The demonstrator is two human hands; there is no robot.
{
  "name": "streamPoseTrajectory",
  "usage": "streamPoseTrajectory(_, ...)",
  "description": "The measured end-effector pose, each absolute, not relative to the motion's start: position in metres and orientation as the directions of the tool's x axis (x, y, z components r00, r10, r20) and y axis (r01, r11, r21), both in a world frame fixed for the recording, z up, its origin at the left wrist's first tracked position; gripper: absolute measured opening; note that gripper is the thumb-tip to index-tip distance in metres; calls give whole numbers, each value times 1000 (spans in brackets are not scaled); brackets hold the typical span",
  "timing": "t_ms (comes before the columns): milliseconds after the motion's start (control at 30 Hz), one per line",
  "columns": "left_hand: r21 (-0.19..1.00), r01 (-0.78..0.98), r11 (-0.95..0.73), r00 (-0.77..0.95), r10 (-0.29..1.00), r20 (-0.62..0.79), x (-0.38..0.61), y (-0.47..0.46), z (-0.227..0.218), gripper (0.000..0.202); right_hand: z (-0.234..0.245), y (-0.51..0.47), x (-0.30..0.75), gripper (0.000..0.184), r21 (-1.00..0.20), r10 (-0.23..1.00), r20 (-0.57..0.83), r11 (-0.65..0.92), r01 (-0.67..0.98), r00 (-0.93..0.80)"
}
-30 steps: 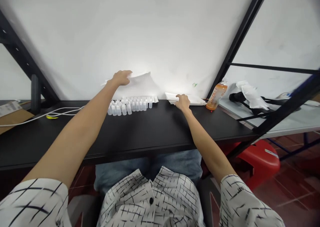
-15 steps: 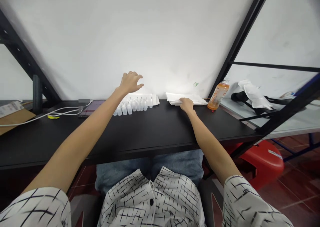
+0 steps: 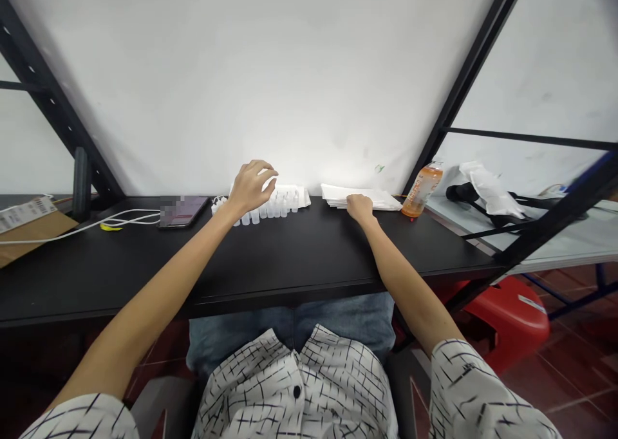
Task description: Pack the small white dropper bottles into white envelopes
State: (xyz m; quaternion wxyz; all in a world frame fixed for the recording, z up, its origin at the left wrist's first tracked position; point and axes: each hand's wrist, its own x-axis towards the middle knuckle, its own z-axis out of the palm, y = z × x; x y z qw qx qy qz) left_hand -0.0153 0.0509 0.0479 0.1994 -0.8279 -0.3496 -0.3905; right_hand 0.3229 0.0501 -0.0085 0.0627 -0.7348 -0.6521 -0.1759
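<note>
Just above a cluster of small translucent dropper bottles [image 3: 277, 208], my left hand [image 3: 251, 186] is raised with its fingers curved and a gap between thumb and forefinger. It partly hides the bottles, which stand upright in rows at the back of the black table [image 3: 284, 252]. My right hand [image 3: 360, 207] rests at the front edge of a flat stack of white sheets [image 3: 381, 199], its fingers curled over the edge. The fingertips are hidden, so how many sheets they grip does not show.
An orange drink bottle [image 3: 422, 189] leans near the right frame post. To the left lie a dark tablet [image 3: 186, 211], white cables [image 3: 130, 217], a yellow scrap [image 3: 111, 228] and a cardboard package [image 3: 43, 230]. A red stool [image 3: 516, 323] stands below right.
My left hand has come down toward the bottles, and its fingers have curled in more. My right hand stays at the white stack, its fingers more closed. The view has shifted slightly.
</note>
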Motion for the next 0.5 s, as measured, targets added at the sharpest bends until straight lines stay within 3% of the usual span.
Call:
streamPoseTrajectory(133,-106,698,-708,463,333,821,-24,20,43,22,-9,52,318,38,148,909,416,-106,983,35)
streamPoseTrajectory(367,-4,771,-637,335,401,852,-56,22,23,17,12,45,314,40,-2,748,662,-69,998,53)
streamPoseTrajectory(500,45,801,-597,267,424,865,-72,25,22,18,32,27,297,43,-85,638,770,68,994,22)
